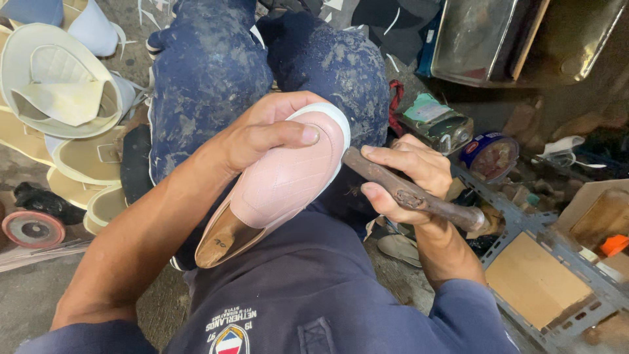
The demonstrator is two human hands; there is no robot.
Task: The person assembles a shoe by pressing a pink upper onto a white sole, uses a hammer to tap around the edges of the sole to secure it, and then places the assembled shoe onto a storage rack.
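- Head view: left hand (262, 134) wraps the toe of a pink shoe (282, 180), thumb pressed flat on the upper, fingers curled under the white sole edge.
- The shoe sits on a wooden last (223, 241), resting over the lap, toe pointing away.
- Right hand (406, 180) closed around a rusty hammer (413, 196), its head end touching the shoe's sole rim.
- Cream shoe uppers (62, 85) piled at left; round tin (490, 156) right.

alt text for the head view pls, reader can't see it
Left hand grips a pink shoe with a white sole on a wooden last over the lap, while the right hand holds a rusty metal tool against its toe. Cream shoe uppers lie piled nearby.
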